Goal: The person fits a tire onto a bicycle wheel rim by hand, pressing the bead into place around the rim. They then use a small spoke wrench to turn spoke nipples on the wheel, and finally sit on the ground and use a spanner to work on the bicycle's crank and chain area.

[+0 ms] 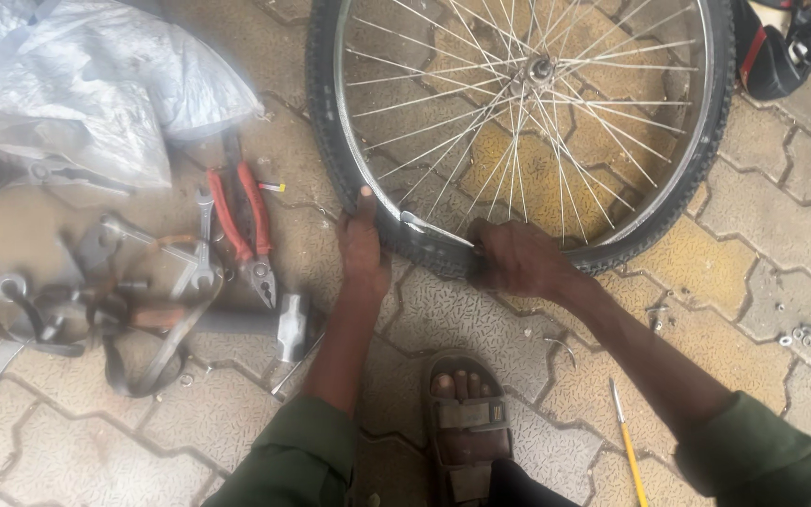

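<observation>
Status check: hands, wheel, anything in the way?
Left hand gripping tyre at near edge. Right hand holding metal lever wedged under the tyre at the rim. Pliers, hammer lying left, clear of wheel.

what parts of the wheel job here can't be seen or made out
Head view:
- Top of the bicycle wheel: cut off by the frame edge.
- Right hand fingers: curled over the tyre, and the metal lever's end is hidden beneath.
- Small parts on the paving: too small to identify.
</observation>
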